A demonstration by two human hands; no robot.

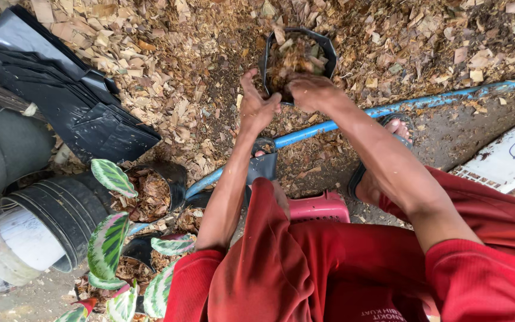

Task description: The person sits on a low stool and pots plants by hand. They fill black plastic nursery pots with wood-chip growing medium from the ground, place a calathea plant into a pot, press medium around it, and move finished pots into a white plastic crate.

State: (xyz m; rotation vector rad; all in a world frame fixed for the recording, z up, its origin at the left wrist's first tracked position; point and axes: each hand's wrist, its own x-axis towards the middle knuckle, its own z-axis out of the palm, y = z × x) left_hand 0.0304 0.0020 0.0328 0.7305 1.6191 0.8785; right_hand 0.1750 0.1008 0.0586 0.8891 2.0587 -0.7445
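Stack of empty black bags (73, 101) far left; potted plants (114, 238) already done below; left hand (256, 107) cupped loosely, right hand (311, 90) gripping the bag (296, 56) rim; looks nearly full of wood chips (150, 53).

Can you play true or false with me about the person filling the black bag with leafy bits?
1. Both hands are at the black bag. True: the left hand and the right hand are at its near edge.
2. The bag is empty. False: it is full of brown dry chips.
3. A blue pipe lies on the ground. True.
4. The person wears green clothes. False: the clothes are red.
5. The plants with striped leaves are on the person's right. False: they are on the left, beside the stack of black pots.
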